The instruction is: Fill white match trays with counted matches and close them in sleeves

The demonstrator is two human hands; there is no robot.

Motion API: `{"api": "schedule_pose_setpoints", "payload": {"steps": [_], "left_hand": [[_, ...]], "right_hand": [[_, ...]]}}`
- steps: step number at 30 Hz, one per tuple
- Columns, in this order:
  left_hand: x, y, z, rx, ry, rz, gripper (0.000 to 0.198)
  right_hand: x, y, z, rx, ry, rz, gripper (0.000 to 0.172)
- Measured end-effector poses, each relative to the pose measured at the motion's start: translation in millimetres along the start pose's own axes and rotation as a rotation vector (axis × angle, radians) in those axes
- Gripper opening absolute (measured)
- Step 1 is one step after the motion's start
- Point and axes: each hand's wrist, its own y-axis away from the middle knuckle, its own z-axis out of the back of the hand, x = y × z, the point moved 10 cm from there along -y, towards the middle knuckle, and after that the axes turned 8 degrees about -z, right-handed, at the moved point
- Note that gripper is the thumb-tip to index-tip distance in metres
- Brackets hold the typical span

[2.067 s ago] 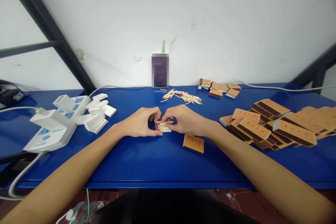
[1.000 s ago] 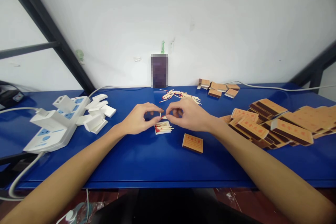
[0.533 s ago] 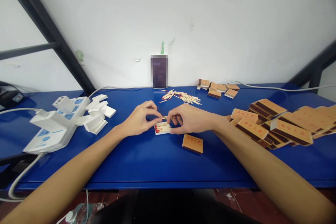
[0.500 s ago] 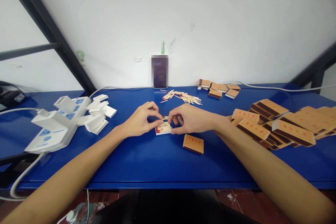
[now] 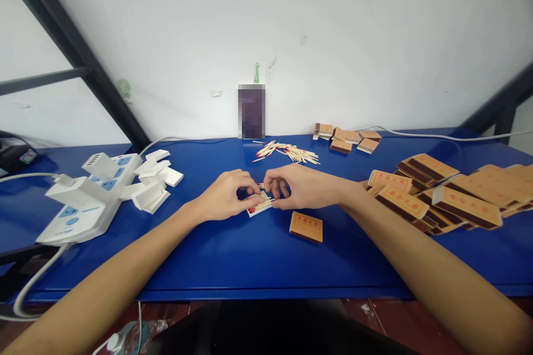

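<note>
A small white matchbox tray (image 5: pixel 260 211) with red-tipped matches (image 5: pixel 259 205) in it rests on the blue table between my hands. My left hand (image 5: pixel 229 194) is curled at its left side, thumb over the tray and fingertips at its far edge. From the right, my right hand (image 5: pixel 291 186) has its fingers bent and its thumb at the matches' plain ends, which stick out past the tray's right end. A few more matches show just beyond the tray, partly hidden by the fingers. One closed orange matchbox (image 5: pixel 306 226) lies nearer me, below my right hand.
A loose heap of matches (image 5: pixel 287 152) lies behind my hands. Empty matchbox sleeves (image 5: pixel 341 146) sit near the wall. Many orange matchboxes (image 5: pixel 402 202) are piled at right. White trays (image 5: pixel 154 180) lie at left beside a power strip (image 5: pixel 89 205) with plugged-in adapters.
The tray has turned so that its right end points farther away from me. My left thumb has moved over it, covering more matches. My right hand has hardly moved.
</note>
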Motion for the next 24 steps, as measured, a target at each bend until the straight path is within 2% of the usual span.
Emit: {"api": "schedule_pose_setpoints", "payload": {"steps": [2,6,8,16,24], "left_hand": [[-1,1,-1.3,0.026,-0.028,-0.002,0.025],[-3,2,-3.7,0.098,-0.108,-0.007,0.048],[-3,3,-4.3,0.118,-0.130,0.000,0.052],[-10,3,-7.4,0.151,-0.157,-0.052,0.038],[-15,3,-12.7,0.193,-0.174,-0.093,0.026]], "right_hand": [[1,0,-1,0.004,-0.004,0.016,0.020],[-1,-1,-3,0.009,0.001,0.021,0.015],[-1,-2,-3,0.006,0.007,0.016,0.013],[11,0,-4,0.012,-0.019,0.053,0.010],[17,-3,-15,0.023,-0.136,0.092,0.006]]}}
